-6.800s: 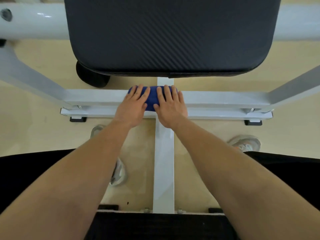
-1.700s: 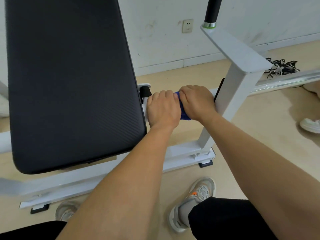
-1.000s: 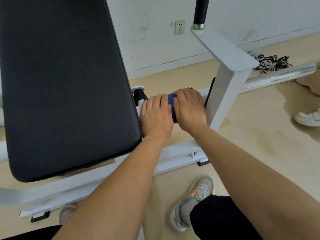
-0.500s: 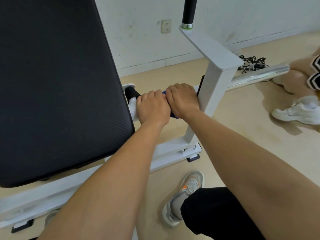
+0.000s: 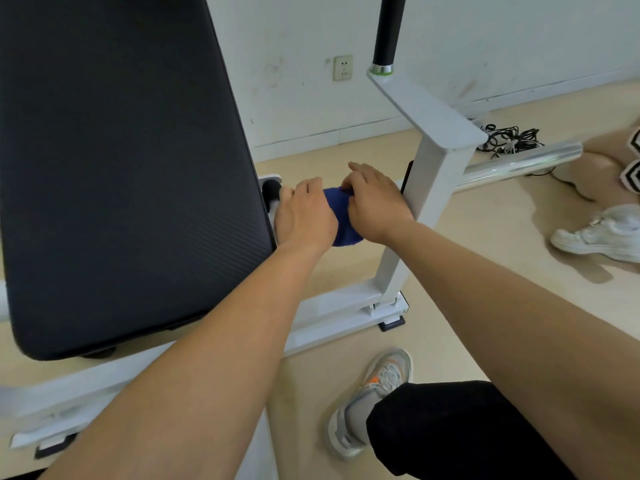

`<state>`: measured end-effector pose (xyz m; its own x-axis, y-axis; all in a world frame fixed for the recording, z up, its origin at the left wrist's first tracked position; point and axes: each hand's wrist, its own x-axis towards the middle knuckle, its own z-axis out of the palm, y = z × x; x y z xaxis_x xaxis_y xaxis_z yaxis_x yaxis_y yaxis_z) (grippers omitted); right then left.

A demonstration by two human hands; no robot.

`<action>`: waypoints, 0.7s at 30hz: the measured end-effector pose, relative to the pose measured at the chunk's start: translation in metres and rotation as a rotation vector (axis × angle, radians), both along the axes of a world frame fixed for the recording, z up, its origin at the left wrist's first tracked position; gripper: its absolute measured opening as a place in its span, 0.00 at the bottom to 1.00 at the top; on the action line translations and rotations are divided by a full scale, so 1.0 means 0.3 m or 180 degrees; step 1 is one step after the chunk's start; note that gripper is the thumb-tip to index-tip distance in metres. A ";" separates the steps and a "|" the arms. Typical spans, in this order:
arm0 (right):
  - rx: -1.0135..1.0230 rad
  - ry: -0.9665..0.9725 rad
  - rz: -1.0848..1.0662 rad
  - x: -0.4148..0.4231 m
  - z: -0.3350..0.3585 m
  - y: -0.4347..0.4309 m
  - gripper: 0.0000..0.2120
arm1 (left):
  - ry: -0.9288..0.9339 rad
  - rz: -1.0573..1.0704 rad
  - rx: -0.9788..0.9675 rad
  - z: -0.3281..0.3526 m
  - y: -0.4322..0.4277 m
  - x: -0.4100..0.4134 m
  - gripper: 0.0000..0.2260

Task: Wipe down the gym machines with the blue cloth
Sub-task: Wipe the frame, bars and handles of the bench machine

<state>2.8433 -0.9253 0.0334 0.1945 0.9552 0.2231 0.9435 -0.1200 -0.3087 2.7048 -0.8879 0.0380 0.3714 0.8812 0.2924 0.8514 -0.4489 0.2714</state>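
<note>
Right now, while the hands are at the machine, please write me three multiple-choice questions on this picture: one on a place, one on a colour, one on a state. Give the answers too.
1. Where is the blue cloth?
A. in a bucket
B. between the black pad and the white post
C. in a pocket

2. What colour is the handle grip above the post?
A. red
B. black
C. yellow

3. What do the left hand and the right hand do?
A. both hang free
B. only one touches the cloth
C. both curl over the cloth

Answers:
1 B: the blue shows between the two hands, with the pad on one side and the post on the other.
2 B: the grip is plain black.
3 C: the fingers of both hands bend over the cloth.
</note>
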 end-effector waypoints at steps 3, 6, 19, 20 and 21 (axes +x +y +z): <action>-0.0419 -0.0006 0.0035 0.001 0.029 -0.005 0.26 | 0.0038 -0.0087 -0.0288 0.020 -0.008 -0.006 0.20; -0.0083 -0.0610 -0.0027 -0.019 0.052 -0.034 0.22 | 0.0124 -0.0217 -0.0132 0.028 -0.021 -0.039 0.16; 0.0785 0.0753 -0.0084 0.228 0.611 -0.355 0.12 | -0.1824 -0.1058 -0.1101 0.500 -0.176 0.096 0.09; 0.0730 0.0720 -0.0150 0.266 0.627 -0.350 0.12 | -0.1876 -0.1064 -0.1092 0.518 -0.175 0.141 0.09; 0.0638 0.0675 -0.0209 0.299 0.633 -0.335 0.12 | -0.1843 -0.1031 -0.1053 0.526 -0.168 0.184 0.08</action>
